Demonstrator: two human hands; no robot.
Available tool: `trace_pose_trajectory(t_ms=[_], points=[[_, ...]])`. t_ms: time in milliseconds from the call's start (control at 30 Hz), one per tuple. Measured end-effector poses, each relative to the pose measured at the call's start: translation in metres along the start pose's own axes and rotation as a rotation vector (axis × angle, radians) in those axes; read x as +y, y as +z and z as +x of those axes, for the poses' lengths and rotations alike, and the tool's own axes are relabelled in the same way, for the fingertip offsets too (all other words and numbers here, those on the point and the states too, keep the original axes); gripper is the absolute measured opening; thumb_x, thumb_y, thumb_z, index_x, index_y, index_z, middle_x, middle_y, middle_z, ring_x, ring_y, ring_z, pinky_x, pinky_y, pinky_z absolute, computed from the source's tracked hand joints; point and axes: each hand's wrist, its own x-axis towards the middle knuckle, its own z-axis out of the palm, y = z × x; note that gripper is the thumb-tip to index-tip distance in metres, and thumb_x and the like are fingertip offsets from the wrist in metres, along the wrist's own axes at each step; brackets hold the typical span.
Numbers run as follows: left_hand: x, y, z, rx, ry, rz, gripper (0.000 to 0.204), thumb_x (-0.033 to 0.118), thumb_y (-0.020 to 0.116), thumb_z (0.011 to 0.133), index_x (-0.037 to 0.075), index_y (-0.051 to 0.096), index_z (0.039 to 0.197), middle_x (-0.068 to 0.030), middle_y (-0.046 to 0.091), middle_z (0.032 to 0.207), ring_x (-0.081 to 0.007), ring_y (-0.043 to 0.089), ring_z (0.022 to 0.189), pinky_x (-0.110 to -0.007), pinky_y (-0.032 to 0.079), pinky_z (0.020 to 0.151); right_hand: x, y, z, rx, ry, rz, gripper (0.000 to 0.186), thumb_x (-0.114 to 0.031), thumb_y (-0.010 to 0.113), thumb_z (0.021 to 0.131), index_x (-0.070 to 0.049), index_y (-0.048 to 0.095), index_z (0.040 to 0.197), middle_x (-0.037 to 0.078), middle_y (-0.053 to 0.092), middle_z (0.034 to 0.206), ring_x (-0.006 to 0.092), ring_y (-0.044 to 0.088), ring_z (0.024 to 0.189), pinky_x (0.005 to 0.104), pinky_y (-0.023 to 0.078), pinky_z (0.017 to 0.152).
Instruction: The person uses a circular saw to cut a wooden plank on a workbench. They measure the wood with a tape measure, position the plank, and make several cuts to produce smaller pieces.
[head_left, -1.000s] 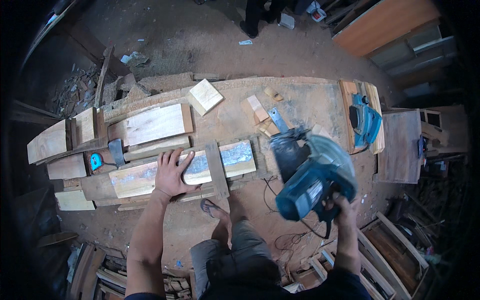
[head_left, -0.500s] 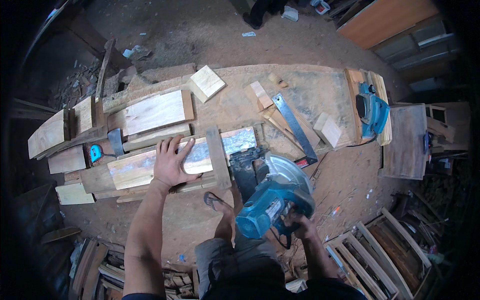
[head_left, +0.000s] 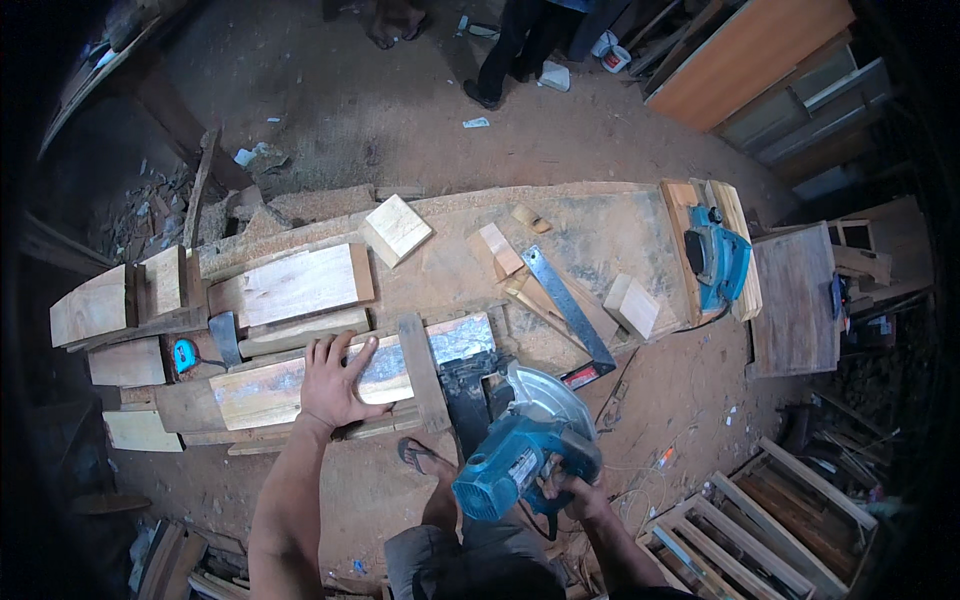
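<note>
My left hand (head_left: 338, 385) lies spread on a long pale board (head_left: 265, 393) with a grey-silver patched face, pressing it from above. My right hand (head_left: 578, 493) is wrapped round the rear handle of a teal circular saw (head_left: 515, 455). The saw's dark base plate rests at the board's right end, beside a narrow wooden crosspiece (head_left: 424, 372) laid over the board. The metal guard hides the blade. Beyond the saw, a steel try square (head_left: 570, 305) lies slantwise over wood offcuts.
On the dusty bench (head_left: 450, 235) are a teal power planer (head_left: 722, 262), a teal tape measure (head_left: 185, 355), a thick plank (head_left: 290, 287) and several wood blocks. Slatted wooden frames (head_left: 740, 545) stand at lower right. A person's dark-trousered legs (head_left: 505, 50) show at the top.
The view has tilted, so the bench appears lower and more of the far floor and the other people's legs shows. My hands keep their places on the board and the saw.
</note>
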Motion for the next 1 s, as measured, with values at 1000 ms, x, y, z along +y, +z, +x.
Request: trace_pose_trajectory(t_ms=[1000], points=[[-0.006,0.008,-0.001,-0.02,-0.012,-0.004,0.108,0.066,0.08,0.057,0.027,0.049,0.153,-0.0164,0.044,0.146,-0.0414,0.04,0.133,-0.058,0.026,0.116,-0.002,0.003,0.003,0.087,0.037,-0.046,0.029,-0.004,0.069,0.076,0.001,0.058,0.103,0.009,0.059,0.078,0.0218,0.06,0.065,0.0367,0.05,0.06]])
